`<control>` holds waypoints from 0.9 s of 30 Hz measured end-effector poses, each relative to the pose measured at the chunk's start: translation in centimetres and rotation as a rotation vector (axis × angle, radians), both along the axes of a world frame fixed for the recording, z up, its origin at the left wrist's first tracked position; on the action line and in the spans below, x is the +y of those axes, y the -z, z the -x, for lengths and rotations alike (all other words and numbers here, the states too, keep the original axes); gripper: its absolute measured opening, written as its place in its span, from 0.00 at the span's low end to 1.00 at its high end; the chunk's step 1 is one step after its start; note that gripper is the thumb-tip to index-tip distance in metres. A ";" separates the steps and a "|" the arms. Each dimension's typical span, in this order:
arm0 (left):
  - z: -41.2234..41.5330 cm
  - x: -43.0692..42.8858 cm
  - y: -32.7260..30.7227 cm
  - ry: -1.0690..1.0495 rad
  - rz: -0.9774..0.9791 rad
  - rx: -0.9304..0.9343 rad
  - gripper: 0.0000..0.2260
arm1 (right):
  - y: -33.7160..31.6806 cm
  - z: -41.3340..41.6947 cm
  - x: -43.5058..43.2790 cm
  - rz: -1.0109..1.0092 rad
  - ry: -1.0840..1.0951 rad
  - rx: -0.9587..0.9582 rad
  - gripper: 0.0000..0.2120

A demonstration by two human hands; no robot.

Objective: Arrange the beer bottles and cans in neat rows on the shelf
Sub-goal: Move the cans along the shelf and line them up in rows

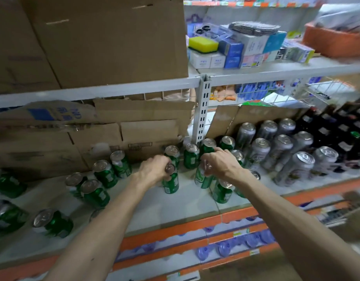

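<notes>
1. Green aluminium beer cans (102,173) stand scattered across the white metal shelf (175,207) in the head view. They spread from eight o'clock to the centre in no clear row. Torn brown cardboard boxes (114,142) sit behind them at ten o'clock.
2. Left hand (154,167) has its fingers curled over the rim of one green can (171,183), which stands on the shelf at centre.
3. Right hand (219,163), just toward three o'clock, has its fingers clamped on the top of a second green can (203,177). More green cans crowd close around it.
4. Tall silver cans (280,147) and dark glass bottles (341,130) stand in tighter ranks at two to three o'clock.
5. Likely trouble: both grips are top-only, so a can could swing and knock crowded neighbours over. Those near the shelf's front edge at seven o'clock could then roll off.
</notes>
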State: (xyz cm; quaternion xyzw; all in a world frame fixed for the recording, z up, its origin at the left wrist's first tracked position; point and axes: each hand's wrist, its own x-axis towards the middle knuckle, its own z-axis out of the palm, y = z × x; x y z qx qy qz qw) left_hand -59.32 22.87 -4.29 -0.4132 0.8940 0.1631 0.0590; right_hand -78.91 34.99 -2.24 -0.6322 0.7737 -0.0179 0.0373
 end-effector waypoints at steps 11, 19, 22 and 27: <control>2.0 0.8 0.3 -0.012 0.011 -0.001 0.19 | -0.2 0.1 0.0 0.025 0.010 -0.046 0.09; 2.0 -0.3 1.2 -0.026 0.044 0.003 0.18 | 2.2 -0.4 -2.7 -0.042 -0.023 -0.035 0.09; 2.3 -0.7 2.0 -0.025 0.019 0.024 0.19 | 2.8 -0.2 -3.6 -0.072 -0.018 -0.053 0.10; 2.9 -1.3 3.5 -0.023 -0.088 0.082 0.21 | 3.5 0.3 -4.3 -0.109 -0.007 -0.054 0.09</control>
